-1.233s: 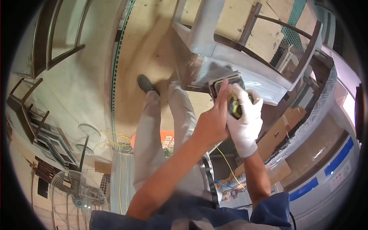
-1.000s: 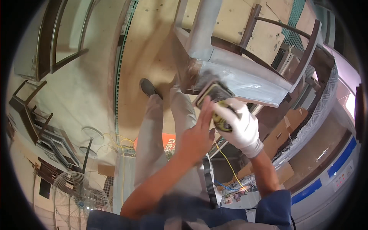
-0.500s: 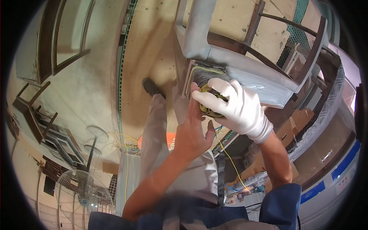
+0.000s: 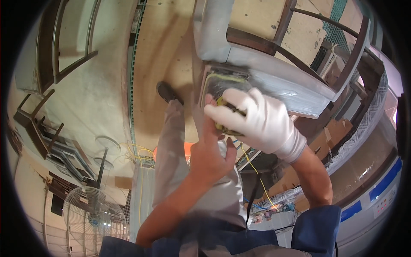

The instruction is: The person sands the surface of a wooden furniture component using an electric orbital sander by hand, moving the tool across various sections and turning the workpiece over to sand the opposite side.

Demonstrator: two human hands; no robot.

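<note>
My right hand (image 4: 263, 122), in a white glove, is wrapped over the top of a yellow-green and black power sander (image 4: 225, 129). The sander's square base, ringed by a yellow-green band, lies over the near left corner of a grey-coated furniture panel (image 4: 295, 92). Beside the sander, along the panel's left edge, is my bare left hand (image 4: 211, 154), open with its fingers stretched out and the thumb apart. The glove hides part of the left fingertips, so I cannot tell whether they touch the sander. The glove is slightly smeared by motion.
A dark chair-like frame (image 4: 282, 30) rises behind the panel. More dark wooden frames (image 4: 38, 122) stand at left, above a wire-caged fan (image 4: 93, 219). Yellow cord (image 4: 258, 173) trails below my right hand. Cardboard (image 4: 327, 139) and wrapped goods lie at right.
Both hands and the sander have shifted slightly left in the picture; the furniture has also shifted a little. My grip on the sander stays the same.
</note>
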